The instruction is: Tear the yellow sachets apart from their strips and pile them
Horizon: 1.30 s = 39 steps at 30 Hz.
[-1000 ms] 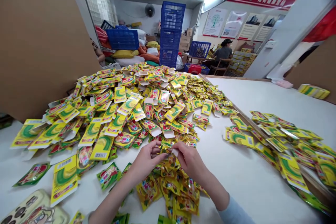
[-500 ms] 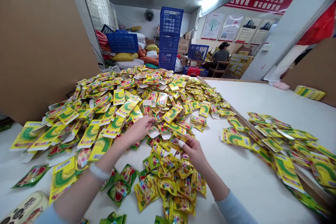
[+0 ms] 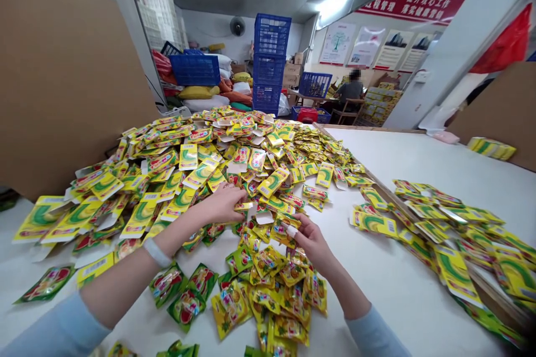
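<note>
My left hand [image 3: 226, 204] is curled at the near edge of the pile, its fingers closed on a small yellow box [image 3: 243, 206] with a white end showing; the rest is hidden beneath the hand. My right hand [image 3: 310, 239], with a white wrap on one finger, pinches a yellow candy packet [image 3: 281, 228]. Below it lies a heap of yellow packets [image 3: 276, 295] printed with pineapples. Several green packets [image 3: 188, 304] with watermelon pictures rest to the left of that heap. Beyond both hands rises a large pile of yellow-and-green boxes [image 3: 203, 172], some with white flaps open.
A wooden strip [image 3: 379, 187] divides the white table [image 3: 347, 268]; more flat boxes [image 3: 456, 270] lie across it at right. A cardboard panel [image 3: 62, 83] stands at left. Stacked blue crates [image 3: 270, 61] and a seated person [image 3: 350, 89] are in the background.
My left hand has shifted slightly down and left, and the small yellow box now shows under its fingers. My right hand stays almost in place with the packet.
</note>
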{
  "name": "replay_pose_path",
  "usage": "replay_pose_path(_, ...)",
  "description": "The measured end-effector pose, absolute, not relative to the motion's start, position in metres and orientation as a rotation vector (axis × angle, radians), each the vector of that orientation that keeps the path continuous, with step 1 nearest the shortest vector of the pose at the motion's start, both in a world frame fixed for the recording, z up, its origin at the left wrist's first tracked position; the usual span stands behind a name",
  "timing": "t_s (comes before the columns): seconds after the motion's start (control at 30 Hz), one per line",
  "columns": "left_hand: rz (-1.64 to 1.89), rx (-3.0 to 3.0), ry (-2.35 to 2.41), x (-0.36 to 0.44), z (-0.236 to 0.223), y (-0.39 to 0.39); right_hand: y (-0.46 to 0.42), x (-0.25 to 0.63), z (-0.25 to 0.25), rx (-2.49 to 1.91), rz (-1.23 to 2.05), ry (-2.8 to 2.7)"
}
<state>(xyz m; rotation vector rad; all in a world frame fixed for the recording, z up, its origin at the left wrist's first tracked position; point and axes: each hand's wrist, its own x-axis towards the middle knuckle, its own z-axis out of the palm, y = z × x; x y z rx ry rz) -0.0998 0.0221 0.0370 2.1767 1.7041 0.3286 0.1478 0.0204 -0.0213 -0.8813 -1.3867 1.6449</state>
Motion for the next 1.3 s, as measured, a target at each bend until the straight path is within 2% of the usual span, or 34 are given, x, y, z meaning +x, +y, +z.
replay_pose_path(0.13, 0.589, 1.956, 1.66, -0.087, 0.026, -0.024, 0.014, 0.149, -0.007, -0.862, 1.605, -1.353)
replay_pose_path(0.3, 0.988, 1.172, 1.172, -0.05, -0.003, -0.065, 0.001, 0.143, -0.003, -0.789, 1.486, -1.306)
replay_pose_path(0.43, 0.955, 1.024, 1.025, -0.025, -0.007, -0.07, -0.011, 0.135, -0.01, -0.723, 1.209, -1.582)
replay_pose_path(0.53, 0.92, 1.051, 1.066, -0.021, -0.007, -0.068, -0.013, 0.135, -0.011, -0.624, 0.891, -1.955)
replay_pose_path(0.6, 0.885, 1.09, 1.102, -0.023, -0.009, -0.068, -0.013, 0.137, -0.006, -0.596, 0.798, -2.143)
replay_pose_path(0.8, 0.797, 1.408, 1.258, -0.026, -0.017, -0.07, -0.02, 0.142, 0.017, -0.669, 0.833, -2.571)
replay_pose_path(0.9, 0.731, 1.525, 1.325, -0.025, -0.017, -0.071, -0.024, 0.142, 0.016, -0.716, 0.878, -2.584)
replay_pose_path(1.03, 0.717, 1.444, 1.269, -0.028, -0.015, -0.068, -0.018, 0.144, 0.005, -0.797, 1.365, -2.183)
replay_pose_path(1.1, 0.739, 1.402, 1.238, -0.03, -0.013, -0.067, -0.014, 0.145, 0.0, -0.798, 1.505, -2.011)
replay_pose_path(1.23, 0.681, 1.328, 1.203, -0.034, -0.008, -0.07, -0.014, 0.144, 0.002, -0.716, 1.239, -2.222)
replay_pose_path(1.3, 0.68, 1.335, 1.173, -0.035, -0.007, -0.072, -0.017, 0.143, 0.007, -0.627, 1.304, -2.374)
